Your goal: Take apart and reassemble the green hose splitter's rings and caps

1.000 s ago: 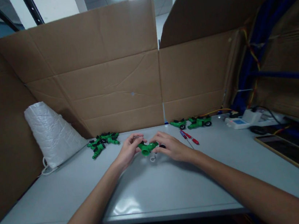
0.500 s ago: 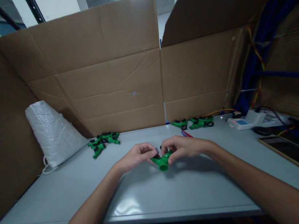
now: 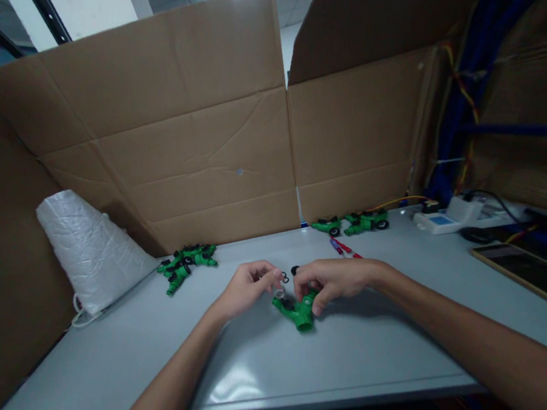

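Green fitting [image 3: 303, 315] is mid-bench, wide opening toward the near edge. Right hand [image 3: 336, 279] has its right branch between thumb and fingers. Left hand [image 3: 248, 289] is narrow at the fingertips, right by a small pale sleeve [image 3: 280, 293] above the left branch; can't tell if it's gripped. Black rings [image 3: 285, 277] and a black cap [image 3: 295, 270] lie just beyond. More green fittings [image 3: 187, 260] at back left, red tools [image 3: 344, 248] right on the bench [image 3: 255, 375].

I have bare worktop [image 3: 364, 361] at the near middle; beyond it the green fitting [image 3: 302, 315] blocks me, then small black rings [image 3: 285, 276], with cardboard [image 3: 202, 197] walling the far side.
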Demonstrator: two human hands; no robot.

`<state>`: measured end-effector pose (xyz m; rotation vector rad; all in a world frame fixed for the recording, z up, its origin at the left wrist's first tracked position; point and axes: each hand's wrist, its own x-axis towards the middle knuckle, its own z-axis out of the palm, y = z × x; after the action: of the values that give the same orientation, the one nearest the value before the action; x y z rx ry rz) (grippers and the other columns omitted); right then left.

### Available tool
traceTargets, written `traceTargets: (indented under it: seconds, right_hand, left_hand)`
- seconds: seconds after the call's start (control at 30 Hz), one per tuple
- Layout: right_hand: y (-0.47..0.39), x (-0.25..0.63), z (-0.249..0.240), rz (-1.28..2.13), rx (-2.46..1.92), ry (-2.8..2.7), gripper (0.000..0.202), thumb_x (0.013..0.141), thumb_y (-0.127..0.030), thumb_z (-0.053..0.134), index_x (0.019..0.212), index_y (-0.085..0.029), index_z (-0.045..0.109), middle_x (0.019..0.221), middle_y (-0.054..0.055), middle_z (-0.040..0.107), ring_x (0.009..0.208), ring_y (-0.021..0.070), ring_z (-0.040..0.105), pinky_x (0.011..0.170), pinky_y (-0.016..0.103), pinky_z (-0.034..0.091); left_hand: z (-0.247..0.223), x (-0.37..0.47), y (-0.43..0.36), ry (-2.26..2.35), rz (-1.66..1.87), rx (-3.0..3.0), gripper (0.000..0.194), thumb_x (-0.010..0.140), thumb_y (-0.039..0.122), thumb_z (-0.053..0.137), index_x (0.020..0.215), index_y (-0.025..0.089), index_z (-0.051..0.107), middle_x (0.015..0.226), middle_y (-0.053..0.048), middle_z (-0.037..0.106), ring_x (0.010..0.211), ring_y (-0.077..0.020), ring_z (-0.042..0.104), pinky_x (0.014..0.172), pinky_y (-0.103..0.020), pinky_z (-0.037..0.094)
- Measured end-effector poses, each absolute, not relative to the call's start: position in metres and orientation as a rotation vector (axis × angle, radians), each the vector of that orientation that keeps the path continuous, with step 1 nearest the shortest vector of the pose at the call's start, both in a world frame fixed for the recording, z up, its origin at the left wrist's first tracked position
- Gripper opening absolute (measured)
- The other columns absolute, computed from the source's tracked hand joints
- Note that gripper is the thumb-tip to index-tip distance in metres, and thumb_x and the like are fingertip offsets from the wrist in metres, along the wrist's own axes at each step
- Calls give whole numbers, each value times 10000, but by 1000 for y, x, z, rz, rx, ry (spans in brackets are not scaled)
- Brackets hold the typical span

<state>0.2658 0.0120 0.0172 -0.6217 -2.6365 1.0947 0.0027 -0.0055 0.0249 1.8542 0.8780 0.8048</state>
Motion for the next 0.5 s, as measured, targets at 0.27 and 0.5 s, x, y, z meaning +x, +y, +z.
traceTargets:
  seconds: [0.27,0.5]
  right_hand:
    - [26,290,35,807,-900,-2469,328,900,-452,753,1117,-207,751,916,14,684,763,165,583,655,244,418]
    - [49,313,27,-42,-1698,-2122,168,1041,-324,557,1058,-210,679,1020,90,750,925,240,678,714,290,384]
  left_hand:
    - [19,-9,3,1188,937,2247,368,1016,474,579,865,183,746,731,-28,715,650,-171,574,639,-263,385]
    - [18,-12,3,1189,846,2475,312,1036,412,561,876,210,737,764,-29,710,679,-184,592,678,-276,384]
